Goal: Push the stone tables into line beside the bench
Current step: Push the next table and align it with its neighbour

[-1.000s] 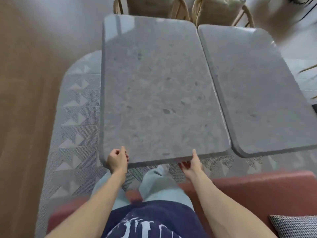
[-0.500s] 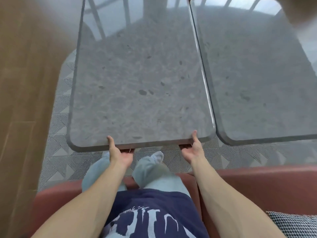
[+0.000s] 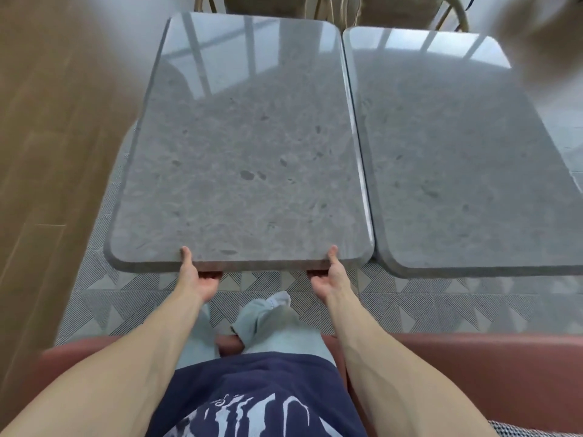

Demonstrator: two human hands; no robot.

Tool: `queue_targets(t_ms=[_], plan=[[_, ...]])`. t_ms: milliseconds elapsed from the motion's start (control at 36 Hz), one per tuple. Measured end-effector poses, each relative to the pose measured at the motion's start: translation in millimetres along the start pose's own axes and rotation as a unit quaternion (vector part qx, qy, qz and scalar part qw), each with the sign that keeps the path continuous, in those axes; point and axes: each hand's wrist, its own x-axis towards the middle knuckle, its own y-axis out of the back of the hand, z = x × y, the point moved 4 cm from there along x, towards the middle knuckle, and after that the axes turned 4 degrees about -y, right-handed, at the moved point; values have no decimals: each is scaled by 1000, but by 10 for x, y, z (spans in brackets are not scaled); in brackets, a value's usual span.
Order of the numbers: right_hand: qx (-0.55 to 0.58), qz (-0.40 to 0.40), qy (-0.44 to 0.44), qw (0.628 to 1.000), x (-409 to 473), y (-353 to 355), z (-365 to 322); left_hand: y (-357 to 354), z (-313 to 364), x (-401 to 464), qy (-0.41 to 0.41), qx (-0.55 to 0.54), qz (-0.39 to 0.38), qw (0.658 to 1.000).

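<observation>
A: What have we got hold of?

B: We grip the near edge of the left stone table [image 3: 243,146] with both hands. Our left hand [image 3: 202,279] has its thumb lying on the polished top and its fingers curled away under the slab, palm turned up. Our right hand [image 3: 328,277] mirrors it: thumb on top, fingers tucked beneath the edge.

A: Where do the two hands sit along that edge?

B: Left hand towards seven o'clock of the slab, right hand towards five o'clock, with a bare stretch of edge between them.

A: And the other table?

B: The right stone table [image 3: 457,152] lies at three o'clock of ours. Their long sides run nearly parallel with a thin dark seam between; we cannot tell whether they touch. At twelve o'clock ours reaches slightly further than its neighbour, while at six o'clock the neighbour's near edge sits a little closer to us.

A: Where is the bench?

B: The red bench [image 3: 473,367] is under us, at six o'clock of both tables, apart from them across a strip of patterned rug [image 3: 426,307]. Our knees [image 3: 268,316], in pale trousers, point into that gap.

A: Anything else around?

B: Wooden flooring [image 3: 47,121] at nine o'clock, rattan chairs [image 3: 448,14] at twelve o'clock beyond the tables, and a checked cushion [image 3: 536,430] at the bench's right end.
</observation>
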Motion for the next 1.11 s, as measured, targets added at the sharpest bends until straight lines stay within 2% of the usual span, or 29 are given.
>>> queue_targets(t_ms=[1111], plan=[[20, -32, -7, 999, -71, 147, 63, 145, -41, -134, -1, 27, -22, 999]])
